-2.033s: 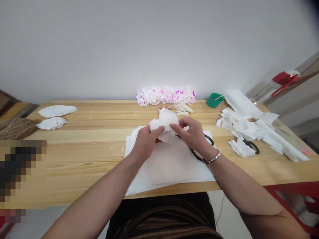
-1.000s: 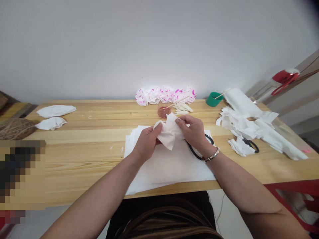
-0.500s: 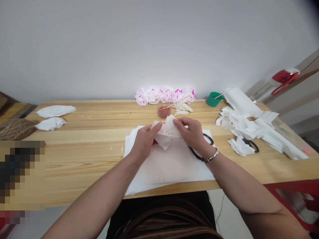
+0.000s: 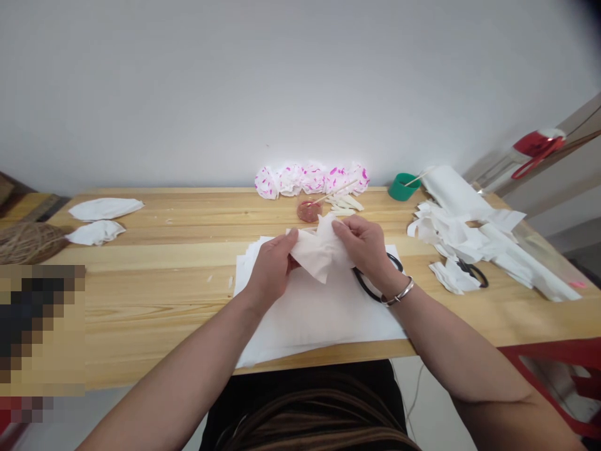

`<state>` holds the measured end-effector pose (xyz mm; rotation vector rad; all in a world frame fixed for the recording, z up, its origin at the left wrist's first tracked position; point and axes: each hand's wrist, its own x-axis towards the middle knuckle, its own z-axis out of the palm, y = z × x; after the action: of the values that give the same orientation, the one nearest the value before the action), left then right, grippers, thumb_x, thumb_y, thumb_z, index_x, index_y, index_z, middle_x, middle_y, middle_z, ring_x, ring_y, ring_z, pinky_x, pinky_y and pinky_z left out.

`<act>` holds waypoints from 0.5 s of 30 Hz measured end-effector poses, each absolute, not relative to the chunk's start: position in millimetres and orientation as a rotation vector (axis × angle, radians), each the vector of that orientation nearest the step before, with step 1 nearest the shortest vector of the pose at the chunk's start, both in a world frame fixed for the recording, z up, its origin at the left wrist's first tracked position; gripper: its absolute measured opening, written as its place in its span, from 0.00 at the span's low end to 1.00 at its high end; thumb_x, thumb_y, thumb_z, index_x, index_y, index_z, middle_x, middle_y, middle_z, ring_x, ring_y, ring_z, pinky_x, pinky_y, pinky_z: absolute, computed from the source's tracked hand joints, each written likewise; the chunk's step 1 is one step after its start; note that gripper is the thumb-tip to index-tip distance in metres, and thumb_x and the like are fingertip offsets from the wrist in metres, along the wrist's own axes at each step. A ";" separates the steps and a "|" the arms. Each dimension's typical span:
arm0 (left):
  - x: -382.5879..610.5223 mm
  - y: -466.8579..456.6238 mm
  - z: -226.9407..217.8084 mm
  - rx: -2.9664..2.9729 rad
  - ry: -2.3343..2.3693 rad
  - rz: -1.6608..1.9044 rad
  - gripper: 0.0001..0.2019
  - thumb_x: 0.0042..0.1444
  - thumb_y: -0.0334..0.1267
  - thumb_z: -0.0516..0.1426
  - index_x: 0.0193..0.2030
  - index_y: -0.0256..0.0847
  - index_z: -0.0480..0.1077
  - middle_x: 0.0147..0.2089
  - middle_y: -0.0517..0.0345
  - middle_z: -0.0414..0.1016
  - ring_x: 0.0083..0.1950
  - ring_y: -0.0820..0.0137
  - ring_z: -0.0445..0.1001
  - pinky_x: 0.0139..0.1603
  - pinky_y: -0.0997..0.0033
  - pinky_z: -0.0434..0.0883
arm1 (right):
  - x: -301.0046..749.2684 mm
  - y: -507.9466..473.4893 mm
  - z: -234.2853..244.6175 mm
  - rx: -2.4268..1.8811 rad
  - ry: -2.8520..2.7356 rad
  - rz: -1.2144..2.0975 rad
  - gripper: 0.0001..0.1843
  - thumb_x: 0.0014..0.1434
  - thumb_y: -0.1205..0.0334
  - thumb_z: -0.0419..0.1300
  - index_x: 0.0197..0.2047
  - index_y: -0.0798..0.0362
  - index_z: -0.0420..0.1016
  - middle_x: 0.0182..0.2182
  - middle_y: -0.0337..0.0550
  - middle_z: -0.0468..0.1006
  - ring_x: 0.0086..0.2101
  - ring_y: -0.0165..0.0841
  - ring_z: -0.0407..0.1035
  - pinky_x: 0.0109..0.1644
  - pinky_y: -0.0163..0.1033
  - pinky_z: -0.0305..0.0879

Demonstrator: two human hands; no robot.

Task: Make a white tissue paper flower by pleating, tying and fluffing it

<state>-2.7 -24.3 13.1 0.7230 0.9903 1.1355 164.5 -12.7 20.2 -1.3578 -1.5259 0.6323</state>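
Between my two hands a piece of thin white tissue paper (image 4: 319,250) is stretched, with a pointed corner hanging down. My left hand (image 4: 275,263) pinches its left side between thumb and fingers. The right side is pinched by my right hand (image 4: 364,244), which has a silver bracelet on its wrist. Below lies a stack of white paper sheets (image 4: 323,319). Black scissor handles (image 4: 369,287) show partly under my right hand; the blades are hidden. Just beyond my hands sits a small clear cup of red stuff (image 4: 308,211) with a thin stick in it.
White crumpled balls with pink marks (image 4: 313,178) line the wall, near pale strips (image 4: 345,204). A green cup (image 4: 404,187) stands right of them. White paper scraps (image 4: 451,232) and a roll lie right. Two folded white pieces (image 4: 106,209) and twine (image 4: 30,243) are left.
My hands have drawn slightly apart, the right one moving a little to the right. The tissue paper is spread wider, and its hanging corner has shifted right.
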 end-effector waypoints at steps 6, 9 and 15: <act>-4.3 -25.7 16.0 0.769 0.958 1.038 0.21 0.49 0.55 0.59 0.36 0.36 0.75 0.31 0.51 0.77 0.31 0.66 0.75 0.34 0.65 0.71 | 164.7 -12.6 22.9 -1.449 -1.446 0.712 0.22 0.57 0.52 0.54 0.16 0.54 0.55 0.16 0.33 0.51 0.21 0.24 0.47 0.24 0.34 0.46; -3.8 -30.8 17.7 0.915 0.986 0.913 0.18 0.44 0.50 0.64 0.34 0.35 0.76 0.31 0.50 0.78 0.31 0.67 0.74 0.33 0.67 0.70 | 165.3 -11.5 22.5 -1.459 -1.438 0.707 0.23 0.57 0.52 0.54 0.16 0.54 0.56 0.16 0.33 0.52 0.21 0.24 0.47 0.24 0.34 0.46; -1.4 -32.6 14.9 0.950 0.998 0.944 0.14 0.42 0.44 0.66 0.33 0.35 0.77 0.33 0.51 0.79 0.34 0.66 0.74 0.38 0.63 0.71 | 167.2 -11.7 25.0 -1.444 -1.442 0.759 0.22 0.56 0.43 0.53 0.24 0.54 0.67 0.20 0.35 0.63 0.23 0.26 0.56 0.26 0.34 0.52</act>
<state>-1.4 -32.6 14.9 0.9497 0.9981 0.9439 167.2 -11.7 25.0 -1.4437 -1.4421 0.7594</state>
